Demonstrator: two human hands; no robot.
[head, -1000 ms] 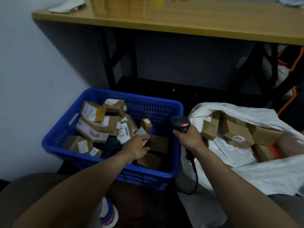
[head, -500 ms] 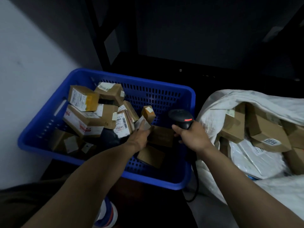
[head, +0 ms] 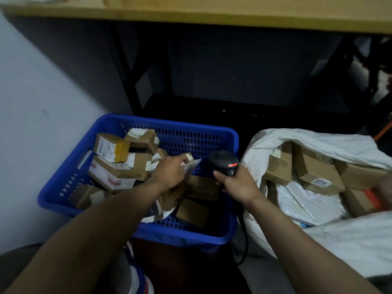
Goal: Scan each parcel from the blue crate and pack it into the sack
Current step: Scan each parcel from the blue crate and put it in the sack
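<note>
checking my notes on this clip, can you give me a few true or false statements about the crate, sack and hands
1. The right hand holds a black scanner. True.
2. The blue crate is empty. False: many brown boxes lie in it, piled toward its left side.
3. The left hand is inside the crate, gripping a small pale parcel. True.
4. The white sack sits left of the crate. False: it is on the right.
5. The sack already holds a box labelled 2214. True.
6. The scanner's light shows green. False: it shows red.
</note>
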